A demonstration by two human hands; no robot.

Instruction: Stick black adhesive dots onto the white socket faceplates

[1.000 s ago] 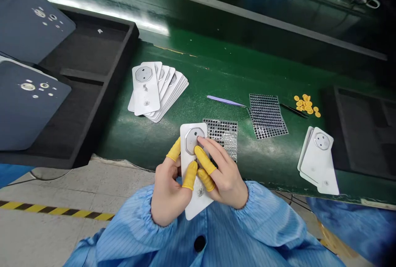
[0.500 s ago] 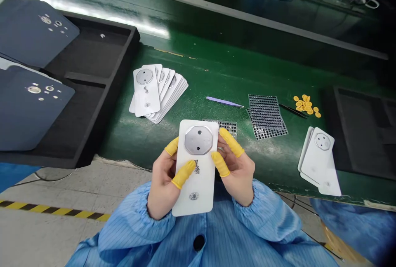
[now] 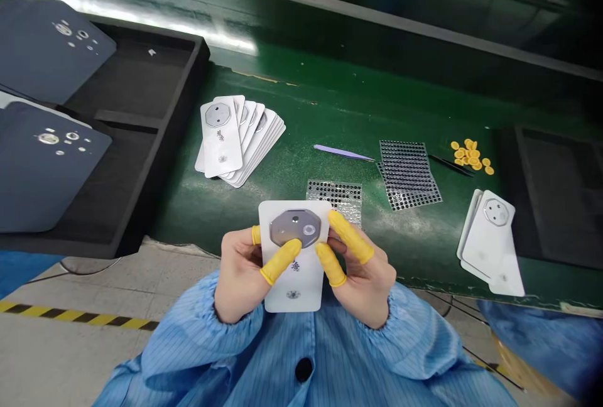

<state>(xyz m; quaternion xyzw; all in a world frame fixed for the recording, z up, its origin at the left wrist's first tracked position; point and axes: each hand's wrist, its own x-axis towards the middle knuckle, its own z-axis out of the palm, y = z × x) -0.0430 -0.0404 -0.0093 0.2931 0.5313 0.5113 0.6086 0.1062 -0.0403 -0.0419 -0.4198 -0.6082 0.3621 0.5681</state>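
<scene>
A white phone back panel (image 3: 292,280) with a silver octagonal camera area is held up in front of me. My left hand (image 3: 245,272) grips its left side, the thumb lying across the front just below the camera area and the other fingers mostly hidden behind. At the upper right edge my right hand (image 3: 360,269) pinches it between thumb and fingers. Yellow finger cots cover several fingertips on both hands. Just behind the panel, a sheet of small black dots (image 3: 334,191) lies on the green bench, partly covered by the panel and my right hand.
Fanned white panels (image 3: 223,143) lie at left, beside a black tray (image 3: 188,99) bearing dark blue panels (image 3: 56,174). Purple tweezers (image 3: 343,152), more dotted sheets (image 3: 409,174), black tweezers (image 3: 452,165), yellow finger cots (image 3: 467,154), white panels (image 3: 490,237) and another tray (image 3: 556,256) are at right.
The panel's top has tipped, so its camera area looks flatter and sits lower. My left thumb has slid up closer to the camera area. More of the dotted sheet behind now shows.
</scene>
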